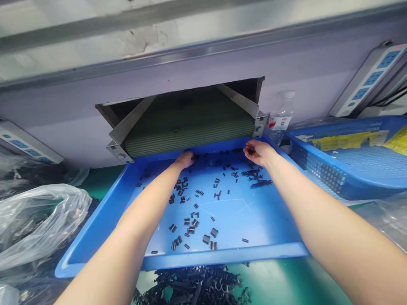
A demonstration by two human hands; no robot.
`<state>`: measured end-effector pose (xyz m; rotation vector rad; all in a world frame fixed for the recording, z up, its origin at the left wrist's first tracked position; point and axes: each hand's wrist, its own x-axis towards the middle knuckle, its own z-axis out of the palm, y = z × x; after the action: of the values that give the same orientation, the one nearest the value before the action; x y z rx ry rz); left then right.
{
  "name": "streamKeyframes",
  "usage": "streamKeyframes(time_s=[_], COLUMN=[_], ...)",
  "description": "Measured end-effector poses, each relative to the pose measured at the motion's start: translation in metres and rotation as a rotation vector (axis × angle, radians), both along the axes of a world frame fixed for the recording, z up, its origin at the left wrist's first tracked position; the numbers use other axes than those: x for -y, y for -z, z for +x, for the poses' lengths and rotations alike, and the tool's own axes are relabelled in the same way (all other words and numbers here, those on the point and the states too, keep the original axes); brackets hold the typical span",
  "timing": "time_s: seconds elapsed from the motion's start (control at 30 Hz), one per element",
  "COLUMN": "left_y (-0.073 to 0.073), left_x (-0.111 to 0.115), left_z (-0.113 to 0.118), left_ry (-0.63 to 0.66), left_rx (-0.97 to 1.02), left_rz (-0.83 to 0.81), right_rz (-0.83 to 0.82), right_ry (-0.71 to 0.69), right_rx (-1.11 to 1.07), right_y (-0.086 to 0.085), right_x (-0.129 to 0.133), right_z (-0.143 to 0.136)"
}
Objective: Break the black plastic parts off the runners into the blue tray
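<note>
The left hand (185, 159) is curled at the far side of a blue tray (270, 222); whether anything is gripped cannot be told. The right hand (258, 152) is bent loosely inward near the far right corner, its grip likewise unclear. Small black parts (214, 232) are scattered across the tray floor, and longer black pieces (261, 184) are clustered toward the right. Beyond the tray, a green belt (190, 120) is framed by a wall opening.
</note>
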<state>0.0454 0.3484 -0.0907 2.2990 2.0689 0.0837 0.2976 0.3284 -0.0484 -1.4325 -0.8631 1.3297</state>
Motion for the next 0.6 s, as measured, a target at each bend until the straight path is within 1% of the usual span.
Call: streamKeyframes(time_s=[0.13, 0.2, 0.27, 0.33, 0.43, 0.5, 0.6], left_y=[-0.005, -0.005, -0.003, -0.001, -0.001, -0.003, -0.010], left_x=[0.001, 0.001, 0.000, -0.001, 0.001, 0.005, 0.013], left_z=[0.007, 0.014, 0.021, 0.026, 0.029, 0.028, 0.025], left_ry=[0.013, 0.018, 0.011, -0.016, -0.063, -0.084, -0.105], left_rx=[-0.015, -0.021, -0.027, -0.034, -0.038, -0.031, -0.003], left_rz=[-0.008, 0.001, -0.005, -0.023, -0.057, -0.084, -0.124], right_rz=[0.032, 0.075, 0.132, 0.178, 0.180, 0.165, 0.182], right_ry=[-0.011, -0.035, -0.094, -0.212, -0.447, -0.577, -0.696], right_rx=[0.274, 0.467, 0.679, 0.876, 1.107, 1.218, 1.325], right_y=[0.001, 0.001, 0.000, 0.000, 0.005, 0.010, 0.017], right_x=[0.000, 0.001, 0.003, 0.006, 0.012, 0.016, 0.020], right_z=[0.000, 0.000, -0.002, -0.007, -0.022, -0.033, -0.042])
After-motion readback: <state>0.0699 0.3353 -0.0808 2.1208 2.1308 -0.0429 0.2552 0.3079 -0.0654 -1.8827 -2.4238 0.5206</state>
